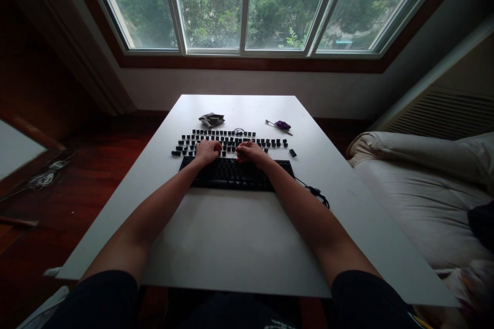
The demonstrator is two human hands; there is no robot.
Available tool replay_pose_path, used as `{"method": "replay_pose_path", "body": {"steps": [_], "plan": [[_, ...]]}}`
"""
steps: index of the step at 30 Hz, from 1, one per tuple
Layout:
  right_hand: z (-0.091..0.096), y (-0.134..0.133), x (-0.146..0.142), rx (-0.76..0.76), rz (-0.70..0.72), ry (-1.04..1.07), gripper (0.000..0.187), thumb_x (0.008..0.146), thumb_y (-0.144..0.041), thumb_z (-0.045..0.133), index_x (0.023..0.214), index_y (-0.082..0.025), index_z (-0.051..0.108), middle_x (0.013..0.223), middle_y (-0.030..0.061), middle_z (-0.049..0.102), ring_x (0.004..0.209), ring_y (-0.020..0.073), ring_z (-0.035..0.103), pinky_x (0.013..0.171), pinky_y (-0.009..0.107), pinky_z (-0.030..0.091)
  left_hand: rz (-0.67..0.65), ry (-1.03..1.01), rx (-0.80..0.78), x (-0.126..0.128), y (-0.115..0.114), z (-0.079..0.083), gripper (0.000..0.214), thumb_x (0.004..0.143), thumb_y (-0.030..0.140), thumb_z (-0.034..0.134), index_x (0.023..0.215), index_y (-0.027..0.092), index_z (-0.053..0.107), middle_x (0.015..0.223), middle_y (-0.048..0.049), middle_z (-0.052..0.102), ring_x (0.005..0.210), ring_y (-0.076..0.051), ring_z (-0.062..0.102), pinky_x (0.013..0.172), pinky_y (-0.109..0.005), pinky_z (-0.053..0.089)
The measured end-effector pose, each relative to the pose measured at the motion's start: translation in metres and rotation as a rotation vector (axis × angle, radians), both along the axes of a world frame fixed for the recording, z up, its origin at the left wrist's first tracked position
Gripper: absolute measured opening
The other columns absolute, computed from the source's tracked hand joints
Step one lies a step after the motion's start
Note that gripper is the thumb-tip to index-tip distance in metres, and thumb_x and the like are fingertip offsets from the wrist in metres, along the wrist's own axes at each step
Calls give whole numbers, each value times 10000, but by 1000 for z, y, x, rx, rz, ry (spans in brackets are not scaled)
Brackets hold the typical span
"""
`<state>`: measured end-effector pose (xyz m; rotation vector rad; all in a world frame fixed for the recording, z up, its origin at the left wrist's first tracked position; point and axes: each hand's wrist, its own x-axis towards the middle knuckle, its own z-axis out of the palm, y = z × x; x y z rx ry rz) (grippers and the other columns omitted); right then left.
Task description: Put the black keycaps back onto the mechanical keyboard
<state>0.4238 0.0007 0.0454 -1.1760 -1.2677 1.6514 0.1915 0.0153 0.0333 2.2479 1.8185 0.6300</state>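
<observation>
A black keyboard (231, 181) lies on the white table with its long side toward me. Above its back edge are my two hands. My right hand (250, 152) grips a thin stick-like tool (232, 158), whose lower end points down at the back of the keyboard; its exact kind is too small to tell. Close by, my left hand (207, 152) is closed, its fingers curled together at the back left of the keyboard; what they hold, if anything, is hidden. Loose black keycaps (224, 132) stand in rows behind the keyboard, some partly covered by my hands.
A crumpled grey cloth (211, 120) lies at the back left of the table (239, 236). At the back right are a purple brush-like item (283, 125) and a thin stick. The keyboard's black cable (317, 193) is bundled on the right. A pale sofa (409, 185) stands beyond.
</observation>
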Motion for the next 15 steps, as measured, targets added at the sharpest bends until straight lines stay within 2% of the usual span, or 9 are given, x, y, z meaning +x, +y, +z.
{"method": "replay_pose_path", "body": {"steps": [7,12,15], "plan": [[3,-1,0,-3,-3,-4,54,916,-165,630,868,-150,610,675,31,686,571,167,719,507,234,593,-41,-5,-3,-1,1,-1,297,739,117,644,914,319,773,951,0,777,1074,-306,593,981,-479,378],[3,-2,2,10,34,5,43,898,-170,634,900,-163,592,693,24,684,590,163,720,518,234,592,-39,-6,35,-1,-3,2,298,755,125,635,949,301,774,980,-8,777,1068,-296,596,966,-449,403],[6,-4,6,45,113,34,182,849,-123,647,997,-193,566,759,8,710,673,167,741,594,262,618,-44,-18,53,-1,-8,4,245,803,180,626,968,295,768,1014,-8,771,1067,-290,596,953,-433,415]]}}
